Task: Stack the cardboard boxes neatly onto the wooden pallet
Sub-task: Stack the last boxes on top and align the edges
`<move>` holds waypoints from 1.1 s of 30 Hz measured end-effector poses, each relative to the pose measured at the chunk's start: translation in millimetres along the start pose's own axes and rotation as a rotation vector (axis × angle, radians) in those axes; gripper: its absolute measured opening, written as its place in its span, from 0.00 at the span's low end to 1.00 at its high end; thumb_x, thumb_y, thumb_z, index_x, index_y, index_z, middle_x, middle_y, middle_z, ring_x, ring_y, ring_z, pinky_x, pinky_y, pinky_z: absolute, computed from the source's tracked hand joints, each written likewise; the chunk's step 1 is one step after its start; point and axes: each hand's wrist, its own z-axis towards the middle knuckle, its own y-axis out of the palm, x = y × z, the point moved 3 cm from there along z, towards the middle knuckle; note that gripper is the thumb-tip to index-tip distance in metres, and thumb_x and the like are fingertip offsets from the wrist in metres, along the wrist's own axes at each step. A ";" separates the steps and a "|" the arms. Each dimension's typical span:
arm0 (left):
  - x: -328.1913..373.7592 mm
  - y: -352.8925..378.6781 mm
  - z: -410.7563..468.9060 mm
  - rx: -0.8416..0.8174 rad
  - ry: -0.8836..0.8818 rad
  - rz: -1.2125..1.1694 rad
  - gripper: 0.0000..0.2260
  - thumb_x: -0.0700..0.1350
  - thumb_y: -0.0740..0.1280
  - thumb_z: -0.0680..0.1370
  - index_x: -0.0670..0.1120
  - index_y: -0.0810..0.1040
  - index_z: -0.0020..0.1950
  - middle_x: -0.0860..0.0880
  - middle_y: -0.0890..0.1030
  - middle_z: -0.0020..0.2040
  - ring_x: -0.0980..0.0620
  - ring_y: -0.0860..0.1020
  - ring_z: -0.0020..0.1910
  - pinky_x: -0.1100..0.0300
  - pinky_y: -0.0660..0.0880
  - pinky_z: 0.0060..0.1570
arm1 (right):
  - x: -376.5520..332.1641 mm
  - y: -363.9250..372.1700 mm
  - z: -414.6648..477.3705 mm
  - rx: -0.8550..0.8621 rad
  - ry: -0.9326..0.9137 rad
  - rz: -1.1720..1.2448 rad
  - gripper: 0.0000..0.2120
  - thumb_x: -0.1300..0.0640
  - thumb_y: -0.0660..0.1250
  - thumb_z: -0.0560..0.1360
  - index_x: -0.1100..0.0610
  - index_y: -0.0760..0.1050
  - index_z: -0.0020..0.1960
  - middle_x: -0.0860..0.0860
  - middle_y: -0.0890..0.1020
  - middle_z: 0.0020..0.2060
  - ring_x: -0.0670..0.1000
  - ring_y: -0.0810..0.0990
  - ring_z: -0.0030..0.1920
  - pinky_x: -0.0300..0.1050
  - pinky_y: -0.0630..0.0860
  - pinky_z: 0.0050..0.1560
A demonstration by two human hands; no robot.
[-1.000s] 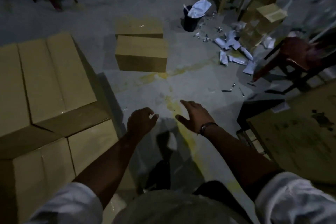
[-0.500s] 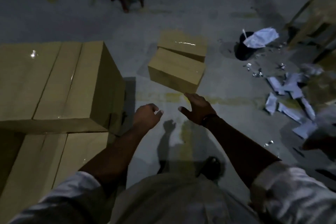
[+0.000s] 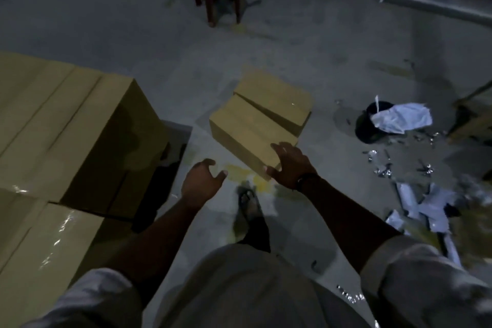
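Big boxes (image 3: 66, 128): brown cardboard with flat tops and shiny tape, piled up at the left side of the floor (image 3: 306, 42). The wooden pallet cannot be seen.
Left hand (image 3: 201, 184): fingers loosely bent, holding nothing, above the floor between the pile and the small boxes.
Front box (image 3: 247, 138): a small, long, smooth cardboard box lying flat on the floor. It is stiff with sharp corners. It looks light enough for two hands, but its weight cannot be told.
Back box (image 3: 277, 101): same kind, touching the front box behind it.
Right hand (image 3: 290, 165): fingers spread wide and holding nothing, over the front box's near corner. I cannot tell if it touches.
Where to hold: probably one hand at each short end, low down.
Bucket (image 3: 364, 128): dark and round, with crumpled white paper on top.
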 end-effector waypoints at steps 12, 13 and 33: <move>98.5 34.4 196.8 -0.006 -0.096 -0.072 0.32 0.63 0.69 0.77 0.46 0.71 0.73 0.42 0.76 0.68 0.42 0.77 0.64 0.50 0.76 0.59 | 101.0 -110.6 211.2 0.008 -0.028 -0.017 0.51 0.22 0.50 0.66 0.52 0.61 0.79 0.57 0.65 0.76 0.61 0.65 0.75 0.60 0.68 0.70; 102.2 36.8 205.9 0.000 -0.112 -0.073 0.32 0.63 0.69 0.77 0.45 0.71 0.73 0.41 0.76 0.68 0.42 0.77 0.64 0.50 0.76 0.59 | 108.5 -111.7 226.4 0.002 -0.033 0.011 0.51 0.22 0.50 0.65 0.53 0.62 0.78 0.58 0.66 0.76 0.61 0.66 0.74 0.60 0.69 0.69; 30.1 258.6 416.0 0.026 -0.672 -0.250 0.36 0.67 0.66 0.76 0.52 0.63 0.79 0.46 0.65 0.77 0.42 0.72 0.69 0.47 0.72 0.63 | 241.1 113.6 617.8 -0.600 -0.370 -0.096 0.47 0.26 0.60 0.72 0.53 0.56 0.80 0.58 0.61 0.77 0.62 0.64 0.75 0.58 0.66 0.73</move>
